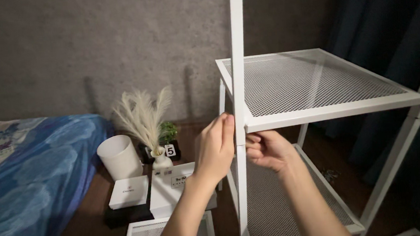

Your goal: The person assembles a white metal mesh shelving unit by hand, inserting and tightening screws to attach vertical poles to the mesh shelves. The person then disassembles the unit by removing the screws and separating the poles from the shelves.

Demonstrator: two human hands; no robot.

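A white metal shelving rack [316, 83] filled the centre and right of the frame, its front upright post [239, 81] running from the top edge down to the bottom, with one mesh shelf at mid-height and another lower down at lower right. At far left lay a blue patterned bed cover [27, 180]; beside it on the dark floor stood a white cylinder-shaped container [119, 156], a small white vase of pale feathery plumes [143, 117], and flat white boxes [129, 191]. Just left of the post, the left hand [214, 149] was raised, its fingers curled loosely with the tips touching the post where the shelf edge meets it. Just right of the post, under the shelf's front rim, the right hand [269, 149] was closed with fingers folded toward the joint; whether it pinched a small fastener could not be told. The rack looked stiff and fairly light, made of thin painted tube and open mesh, probably smooth and a little slippery. The mesh would likely flex under pressure, so the solid posts and shelf rims seemed the surest places to grip.
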